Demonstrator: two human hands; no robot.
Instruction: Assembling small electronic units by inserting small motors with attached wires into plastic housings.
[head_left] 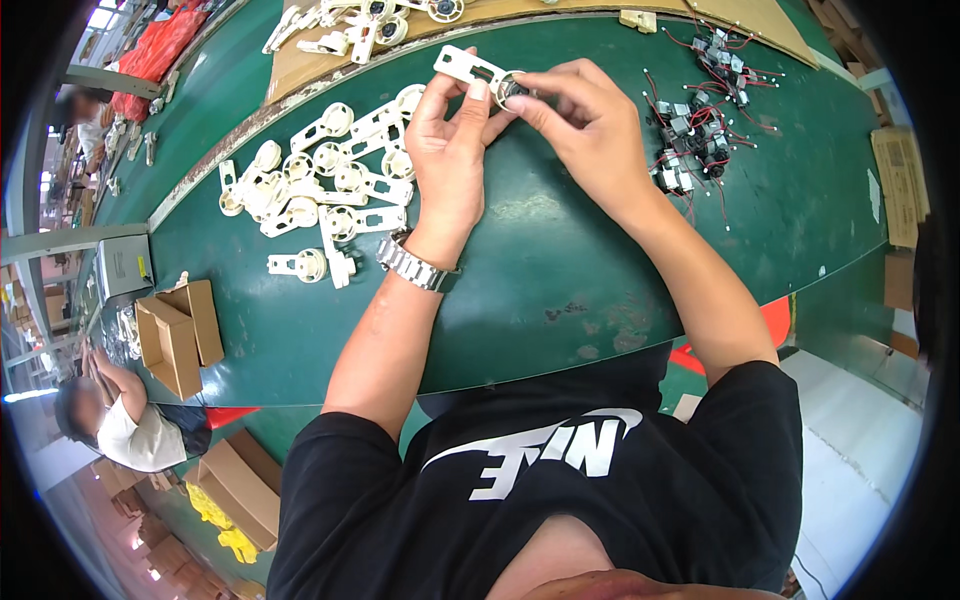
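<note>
My left hand (449, 130) grips a cream plastic housing (455, 64), a flat slotted handle that ends in a round ring. At that ring, the thumb and fingers of my right hand (580, 115) are closed on a small dark round part (515, 89). The part sits in or against the ring; how deep, I cannot tell. Left of my left wrist lies a loose pile of similar cream housings (297, 190). To the right of my right hand are small motors (690, 135), grey and black with thin red wires, in a heap.
The green worktable (540, 290) has a raised edge at the far left. More cream housings (375, 22) lie on cardboard (500, 15) beyond. Open cardboard boxes (178, 335) stand at the left end, near another person (140, 425). A carton (897, 180) stands at the right.
</note>
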